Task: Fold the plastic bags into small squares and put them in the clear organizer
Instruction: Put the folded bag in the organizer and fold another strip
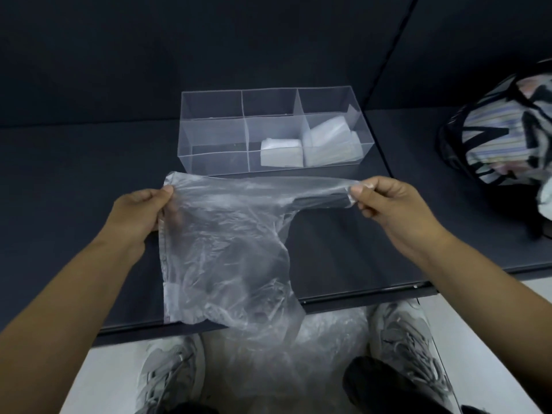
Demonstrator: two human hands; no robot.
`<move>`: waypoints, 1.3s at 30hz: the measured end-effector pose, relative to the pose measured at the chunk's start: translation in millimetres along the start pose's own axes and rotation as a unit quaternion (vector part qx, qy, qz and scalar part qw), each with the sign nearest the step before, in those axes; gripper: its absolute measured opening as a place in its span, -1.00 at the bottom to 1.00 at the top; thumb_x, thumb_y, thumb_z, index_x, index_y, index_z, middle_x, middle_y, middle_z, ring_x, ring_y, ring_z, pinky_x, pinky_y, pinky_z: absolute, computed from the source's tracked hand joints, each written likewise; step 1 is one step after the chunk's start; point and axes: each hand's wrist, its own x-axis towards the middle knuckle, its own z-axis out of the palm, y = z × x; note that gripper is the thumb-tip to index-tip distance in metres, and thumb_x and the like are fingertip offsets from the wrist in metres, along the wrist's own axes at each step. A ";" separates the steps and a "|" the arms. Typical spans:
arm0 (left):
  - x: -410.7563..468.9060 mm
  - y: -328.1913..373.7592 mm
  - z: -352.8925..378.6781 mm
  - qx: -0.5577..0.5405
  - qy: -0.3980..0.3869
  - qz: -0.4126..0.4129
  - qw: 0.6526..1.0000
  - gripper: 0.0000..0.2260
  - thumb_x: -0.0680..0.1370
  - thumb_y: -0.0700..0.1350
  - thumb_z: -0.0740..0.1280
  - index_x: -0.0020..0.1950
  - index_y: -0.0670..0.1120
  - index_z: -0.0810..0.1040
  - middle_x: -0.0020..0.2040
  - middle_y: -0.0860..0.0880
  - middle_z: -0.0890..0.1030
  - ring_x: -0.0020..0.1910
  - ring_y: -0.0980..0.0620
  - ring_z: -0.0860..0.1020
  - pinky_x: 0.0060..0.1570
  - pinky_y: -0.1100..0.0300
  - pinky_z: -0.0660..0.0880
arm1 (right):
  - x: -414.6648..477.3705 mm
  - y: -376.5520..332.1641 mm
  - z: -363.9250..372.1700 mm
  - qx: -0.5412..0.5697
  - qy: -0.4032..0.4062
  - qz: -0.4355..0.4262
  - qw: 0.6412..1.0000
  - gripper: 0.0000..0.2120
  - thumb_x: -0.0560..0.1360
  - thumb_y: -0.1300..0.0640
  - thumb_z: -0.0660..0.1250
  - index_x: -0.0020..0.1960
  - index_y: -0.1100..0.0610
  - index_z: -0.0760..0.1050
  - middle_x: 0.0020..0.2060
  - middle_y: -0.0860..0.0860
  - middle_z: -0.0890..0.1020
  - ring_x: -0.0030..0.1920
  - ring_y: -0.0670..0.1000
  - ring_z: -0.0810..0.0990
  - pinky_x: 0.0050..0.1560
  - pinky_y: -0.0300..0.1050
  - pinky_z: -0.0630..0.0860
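A thin clear plastic bag (221, 249) hangs stretched between my hands above the dark table. My left hand (140, 213) pinches its upper left corner. My right hand (385, 201) pinches the bag's handle end at the upper right. The bag's lower part drapes over the table's front edge. Behind it stands the clear organizer (215, 135) with several compartments. One folded white bag square (280, 152) lies in the front middle compartment. More folded bags (331, 141) lie in the front right compartment.
A striped fabric bag (504, 127) sits at the right on the dark table (74, 174). More crumpled clear plastic (322, 339) lies on the floor between my grey shoes (170, 375). The table's front edge (358, 297) runs just below the bag.
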 end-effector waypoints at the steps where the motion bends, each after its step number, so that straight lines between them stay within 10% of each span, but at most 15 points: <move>1: 0.1 0.5 -0.6 -0.001 -0.008 -0.002 1.000 -0.81 0.56 -0.04 0.35 -0.21 -0.09 0.58 -0.43 0.06 0.60 -0.48 0.18 0.54 -0.49 0.41 0.47 | 0.5 -1.9 -1.7 0.052 -0.033 0.028 0.998 -0.86 0.36 0.02 0.42 -0.36 0.00 0.60 -0.38 -0.06 0.52 -0.33 -0.13 0.43 -0.29 -0.32 0.39; 5: 3.7 2.7 -4.3 -0.003 -0.033 -0.021 0.999 -0.81 0.58 -0.05 0.33 -0.20 -0.09 0.57 -0.34 -0.01 0.58 -0.49 0.20 0.55 -0.48 0.40 0.48 | 0.1 -2.9 -4.9 0.218 -0.154 0.106 0.958 -0.84 0.46 0.11 0.31 -0.27 0.06 0.59 -0.22 0.01 0.54 -0.26 -0.10 0.49 -0.28 -0.28 0.47; 11: 8.4 -0.8 -11.4 0.004 -0.040 -0.038 0.998 -0.80 0.56 -0.02 0.35 -0.21 -0.07 0.57 -0.33 0.01 0.63 -0.34 0.08 0.58 -0.24 0.22 0.51 | 2.9 -6.5 -17.5 0.132 -0.194 0.098 0.967 -0.76 0.18 0.06 0.63 -0.27 0.08 0.61 -0.32 0.00 0.60 -0.34 -0.11 0.52 -0.24 -0.29 0.53; 17: 7.5 -0.1 -8.9 0.015 -0.029 -0.040 0.999 -0.78 0.57 -0.03 0.34 -0.25 -0.08 0.54 -0.40 0.02 0.59 -0.38 0.10 0.55 -0.30 0.25 0.53 | 5.1 -4.7 -17.9 0.206 -0.236 0.092 0.945 -0.78 0.29 0.04 0.57 -0.23 0.12 0.58 -0.31 0.02 0.58 -0.30 -0.08 0.52 -0.18 -0.23 0.54; 29: -1.5 -10.2 6.3 0.101 0.023 0.022 0.994 -0.78 0.56 0.01 0.34 -0.22 -0.06 0.59 -0.25 -0.13 0.57 -0.33 0.01 0.49 -0.31 0.21 0.46 | 31.0 7.9 -30.5 -0.101 0.014 0.039 0.994 -0.78 0.51 0.37 0.29 -0.01 0.08 0.54 -0.36 -0.03 0.50 -0.44 -0.19 0.43 -0.29 -0.35 0.41; 34: -14.8 -5.9 17.9 -0.005 0.028 0.003 1.000 -0.76 0.60 0.06 0.27 -0.15 -0.04 0.58 -0.25 0.02 0.66 -0.31 0.10 0.60 -0.40 0.36 0.49 | 29.3 12.0 -23.6 -0.189 0.172 -0.032 0.966 -0.76 0.56 0.10 0.31 0.22 0.04 0.41 -0.17 -0.12 0.52 -0.19 -0.28 0.50 -0.15 -0.52 0.40; 39: -43.3 -13.5 -4.3 -0.163 -0.107 -0.148 0.969 -0.53 0.44 0.22 0.30 0.15 -0.12 0.54 -0.03 -0.02 0.70 -0.12 0.10 0.68 -0.30 0.23 0.59 | -30.2 15.5 -5.6 -0.151 -0.056 0.033 0.986 -0.58 0.38 -0.29 0.31 0.15 -0.11 0.54 0.07 -0.11 0.62 0.08 -0.20 0.58 0.03 -0.28 0.49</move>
